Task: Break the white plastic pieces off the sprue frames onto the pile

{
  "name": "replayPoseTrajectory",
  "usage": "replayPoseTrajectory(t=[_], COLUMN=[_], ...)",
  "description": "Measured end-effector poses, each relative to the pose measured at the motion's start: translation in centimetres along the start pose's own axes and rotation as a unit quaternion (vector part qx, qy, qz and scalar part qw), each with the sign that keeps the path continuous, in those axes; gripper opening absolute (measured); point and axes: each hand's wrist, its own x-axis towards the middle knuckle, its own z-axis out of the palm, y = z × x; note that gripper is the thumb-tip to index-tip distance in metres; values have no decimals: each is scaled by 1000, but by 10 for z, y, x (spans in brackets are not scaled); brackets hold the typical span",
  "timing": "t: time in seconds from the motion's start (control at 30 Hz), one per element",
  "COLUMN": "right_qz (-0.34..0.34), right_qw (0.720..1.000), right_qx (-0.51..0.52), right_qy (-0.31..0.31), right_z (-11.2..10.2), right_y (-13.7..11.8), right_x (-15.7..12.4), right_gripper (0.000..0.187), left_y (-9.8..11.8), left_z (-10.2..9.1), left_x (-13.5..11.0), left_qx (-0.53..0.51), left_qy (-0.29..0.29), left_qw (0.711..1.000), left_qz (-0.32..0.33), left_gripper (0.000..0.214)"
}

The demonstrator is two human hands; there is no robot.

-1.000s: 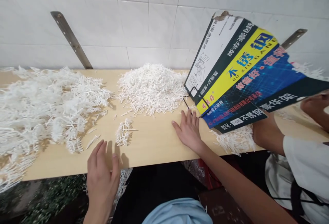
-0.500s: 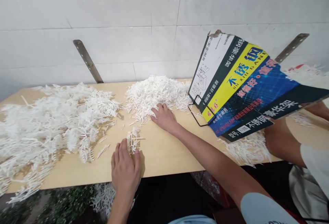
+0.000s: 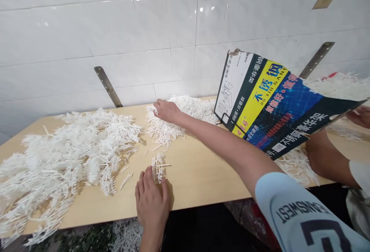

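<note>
My left hand (image 3: 152,198) rests palm down at the table's front edge. Its fingers lie along a small bundle of white plastic sprigs (image 3: 158,167), with the thumb at the bundle's lower right side. One sprig pokes out to the right. Farther back, my right hand (image 3: 167,110) reaches over the left part of a heap of loose white sprigs (image 3: 196,107). Its fingers are curled down into the sprigs, and the fingertips are hidden. Left of both hands spreads a larger mass of white branching sprigs (image 3: 95,144) on the wooden table (image 3: 196,171).
A printed cardboard sheet (image 3: 268,105) stands tilted at the right, near a black wire piece (image 3: 224,118). Another person's arm (image 3: 326,159) is behind it, beside more sprigs (image 3: 299,165). The tiled wall (image 3: 130,44) bounds the back, with metal brackets (image 3: 108,87) on it.
My right hand has moved back and left, from the heap's front edge to its rear left part. My left hand stays beside the bundle. The camera view has tilted up.
</note>
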Motion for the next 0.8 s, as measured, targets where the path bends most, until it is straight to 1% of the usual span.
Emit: replayPoseTrajectory(t=[0.03,0.1,0.17,0.27,0.33,0.4,0.43,0.47,0.53,0.63,0.7,0.73,0.8], right_qz=[-25,-84,-108,-130,-157,-162,-158,-156,-153,-159,-155,-142,-111], right_qw=[999,995,990,986,984,985,986,987,984,969,957,951,943], right_qx=[-20,-58,-82,-90,-79,-55,-40,-23,19,129,206,244,295], right_qy=[0,-14,-29,-45,-36,-4,18,41,89,135,130,123,102], right_z=[2,10,20,32,34,33,31,29,25,22,23,24,26], right_y=[1,5,11,13,8,0,-4,-8,-17,-30,-34,-35,-35], right_x=[11,24,28,30,32,27,20,8,-30,-113,-166,-187,-215], right_gripper=[38,44,50,53,56,57,55,52,40,27,25,26,32], left_y=[0,-1,-1,-2,-3,-4,-4,-4,-5,-5,-1,2,9], left_z=[0,1,2,3,2,0,-1,-2,-3,-4,-3,-1,5], left_x=[0,-1,-1,-1,0,0,0,-1,-2,-1,5,10,22], left_qx=[-2,-1,0,-6,-9,-5,-2,2,6,8,-8,-26,-77], left_qy=[3,5,6,9,8,-4,-11,-17,-24,-38,-62,-77,-110], left_qw=[1000,1000,1000,1000,1000,1000,1000,999,999,996,992,989,979], left_qz=[4,9,8,4,7,16,22,28,43,75,107,123,152], left_gripper=[57,58,59,60,60,58,56,55,51,43,40,39,41])
